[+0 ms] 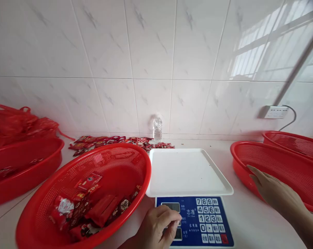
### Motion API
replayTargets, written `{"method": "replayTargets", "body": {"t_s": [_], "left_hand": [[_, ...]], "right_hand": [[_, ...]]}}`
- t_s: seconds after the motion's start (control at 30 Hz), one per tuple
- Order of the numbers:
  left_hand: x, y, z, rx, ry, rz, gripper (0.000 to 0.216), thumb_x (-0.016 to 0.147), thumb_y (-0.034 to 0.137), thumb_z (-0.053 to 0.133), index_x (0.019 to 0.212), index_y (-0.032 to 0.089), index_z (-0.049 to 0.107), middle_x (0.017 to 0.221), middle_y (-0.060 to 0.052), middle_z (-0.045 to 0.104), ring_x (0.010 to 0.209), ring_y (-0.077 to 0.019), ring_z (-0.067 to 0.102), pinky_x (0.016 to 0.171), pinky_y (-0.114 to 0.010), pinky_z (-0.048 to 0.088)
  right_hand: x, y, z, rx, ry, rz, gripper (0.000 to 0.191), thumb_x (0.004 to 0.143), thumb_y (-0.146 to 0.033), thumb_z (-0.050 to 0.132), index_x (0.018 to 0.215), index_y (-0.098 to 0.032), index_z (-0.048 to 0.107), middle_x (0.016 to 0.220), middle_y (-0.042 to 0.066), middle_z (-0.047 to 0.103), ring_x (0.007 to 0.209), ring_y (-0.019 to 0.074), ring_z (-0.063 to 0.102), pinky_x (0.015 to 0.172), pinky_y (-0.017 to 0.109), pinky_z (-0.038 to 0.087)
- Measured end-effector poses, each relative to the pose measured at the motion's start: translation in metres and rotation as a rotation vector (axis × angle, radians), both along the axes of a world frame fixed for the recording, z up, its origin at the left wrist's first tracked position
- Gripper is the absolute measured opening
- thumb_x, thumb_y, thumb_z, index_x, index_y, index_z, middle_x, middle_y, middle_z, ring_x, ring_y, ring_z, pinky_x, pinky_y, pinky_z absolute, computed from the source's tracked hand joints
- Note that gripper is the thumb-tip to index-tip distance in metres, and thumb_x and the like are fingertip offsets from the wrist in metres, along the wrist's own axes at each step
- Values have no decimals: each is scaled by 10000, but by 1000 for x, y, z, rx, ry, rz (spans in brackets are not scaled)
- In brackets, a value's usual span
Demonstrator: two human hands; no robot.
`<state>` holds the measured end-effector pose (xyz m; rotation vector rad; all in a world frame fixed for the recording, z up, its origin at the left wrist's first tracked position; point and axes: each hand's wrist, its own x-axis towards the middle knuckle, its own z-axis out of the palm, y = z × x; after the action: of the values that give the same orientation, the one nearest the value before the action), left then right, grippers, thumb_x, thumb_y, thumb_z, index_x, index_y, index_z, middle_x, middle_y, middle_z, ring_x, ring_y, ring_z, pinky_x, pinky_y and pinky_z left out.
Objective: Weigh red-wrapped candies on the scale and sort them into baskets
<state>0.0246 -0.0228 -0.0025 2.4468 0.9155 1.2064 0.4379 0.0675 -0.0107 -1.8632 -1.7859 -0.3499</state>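
My left hand (160,224) is loosely closed over the left part of the blue scale panel (192,223), partly covering its displays, with nothing visible in the fingers. Behind the panel lies the scale's white weighing tray (185,173), bare but for a few dark specks. My right hand (272,190) reaches across the near side of a red plastic basket (281,157), its fingers stretched out. Whether it presses on the basket I cannot tell. Left of the scale, a tilted red perforated basket (112,155) holds several red wrapped packets (102,209).
At far left stands another red basket (24,173) with red plastic bags (19,122) behind it. Small red packets (99,142) lie along the tiled wall beside a clear bottle (158,128). Another red basket (299,140) and a wall socket (275,112) are at right.
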Motion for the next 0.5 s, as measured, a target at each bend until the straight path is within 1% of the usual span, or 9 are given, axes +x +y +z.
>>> {"method": "replayTargets", "body": {"t_s": [0.07,0.13,0.17,0.23,0.27,0.33,0.37,0.43,0.5], "left_hand": [[3,-2,2,-31,2,10,179,874,92,475,969,203,578,752,-22,640,647,-105,602,617,-177,496],[6,-8,11,-60,29,14,168,870,92,483,959,187,590,772,-33,658,675,-113,613,644,-188,503],[7,-12,18,-61,49,-4,157,866,94,493,946,181,597,770,-33,666,681,-116,616,653,-193,505],[6,-22,38,-57,101,-68,136,871,112,512,936,175,613,779,-30,689,698,-122,625,675,-201,506],[3,-27,50,-63,128,-107,131,881,131,520,949,175,623,797,-29,701,715,-123,632,694,-203,508],[-9,-36,77,-111,185,-163,153,908,174,520,1011,184,633,873,-36,722,784,-128,649,751,-212,511],[-20,-38,91,-166,210,-151,171,911,190,523,1039,192,635,903,-39,723,813,-131,653,780,-222,510],[-48,-35,114,-368,250,-38,203,904,248,541,1082,210,632,960,-40,712,852,-136,656,789,-229,512],[-86,-23,129,-570,330,230,275,932,316,481,1166,232,600,1098,-36,685,981,-152,639,850,-250,498]], "right_hand": [[-13,3,2,-23,-64,17,481,925,-428,349,1293,-214,573,1146,151,664,1022,389,627,699,483,536],[-42,2,5,-20,-54,88,508,934,-467,347,1328,-201,527,1217,146,626,1111,366,589,786,479,542],[-61,0,7,-17,-17,159,511,936,-491,354,1332,-212,515,1248,128,611,1114,341,594,795,457,553],[-103,-7,10,-10,51,318,490,936,-526,370,1308,-247,526,1226,80,630,1055,287,636,790,420,570],[-123,-11,12,6,61,402,474,937,-528,380,1297,-261,534,1228,62,630,1081,269,625,816,404,568],[-153,-21,14,46,61,509,429,936,-519,412,1275,-295,551,1213,35,642,1084,242,629,800,361,580],[-163,-26,14,83,65,541,405,939,-510,418,1253,-300,567,1201,28,649,1081,235,631,796,350,582],[-169,-34,11,176,97,589,365,946,-488,420,1184,-285,607,1153,27,669,1067,238,637,815,359,575],[-162,-39,5,256,150,619,337,946,-464,425,1123,-262,630,1118,34,678,1065,251,633,866,390,551]]}}
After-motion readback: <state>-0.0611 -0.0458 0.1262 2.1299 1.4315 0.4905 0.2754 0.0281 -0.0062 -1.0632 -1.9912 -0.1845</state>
